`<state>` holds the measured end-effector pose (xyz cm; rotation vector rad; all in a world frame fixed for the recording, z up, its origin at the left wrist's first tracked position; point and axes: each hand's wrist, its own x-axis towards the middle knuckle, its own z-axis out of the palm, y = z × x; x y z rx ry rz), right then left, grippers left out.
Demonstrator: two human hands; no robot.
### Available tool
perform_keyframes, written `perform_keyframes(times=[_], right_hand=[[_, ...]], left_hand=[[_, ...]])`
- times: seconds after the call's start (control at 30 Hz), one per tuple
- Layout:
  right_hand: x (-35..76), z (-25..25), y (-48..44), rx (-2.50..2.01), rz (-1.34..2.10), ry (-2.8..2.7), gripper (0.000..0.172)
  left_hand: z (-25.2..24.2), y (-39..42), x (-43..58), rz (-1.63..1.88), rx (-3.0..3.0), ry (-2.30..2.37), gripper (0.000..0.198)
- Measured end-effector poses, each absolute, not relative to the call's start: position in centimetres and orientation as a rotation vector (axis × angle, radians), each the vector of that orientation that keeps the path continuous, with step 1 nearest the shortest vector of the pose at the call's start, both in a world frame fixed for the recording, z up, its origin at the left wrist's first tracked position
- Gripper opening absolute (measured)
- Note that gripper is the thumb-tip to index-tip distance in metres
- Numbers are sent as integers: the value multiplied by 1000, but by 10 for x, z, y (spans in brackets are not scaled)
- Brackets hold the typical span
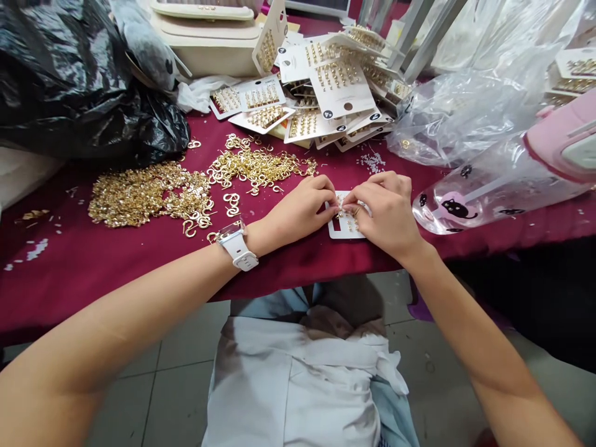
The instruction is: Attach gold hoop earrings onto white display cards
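A white earring card [347, 231] with small gold earrings on it lies on the dark red cloth near the table's front edge. My left hand [302, 208] comes in from the left, thumb and fingertips pinched together at the card's left edge. From the right, my right hand [388, 211] covers much of the card, its thumb and forefinger closed over the upper middle. Whatever tiny piece sits between the fingertips is too small and hidden to make out. A pile of gold hook-shaped pieces [254, 164] lies beyond my left hand, with a heap of small gold studs [135, 195] farther left.
Filled earring cards [342, 87] are stacked loosely at the back. Tiny clear earring backs [371, 162] lie scattered beyond my right hand. A clear bottle with a pink lid [493, 186] lies at right, beside plastic bags [447, 112]. A black bag [84, 93] fills the left back.
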<state>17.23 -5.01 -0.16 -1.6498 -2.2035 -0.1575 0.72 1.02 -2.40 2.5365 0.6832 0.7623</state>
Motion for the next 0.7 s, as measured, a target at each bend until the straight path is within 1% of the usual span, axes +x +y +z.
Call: perform_keyframes(times=[0.3, 0.53, 0.7], right_hand=[[164, 7, -41, -1696, -142, -2362, 18], [165, 10, -44, -1772, 128, -2174, 12], [166, 12, -44, -1732, 66, -2234, 15]], left_hand=[[-27, 9, 9, 745, 2592, 702, 16], [-23, 7, 7, 700, 2607, 736, 18], [-24, 6, 7, 710, 2621, 728, 19]])
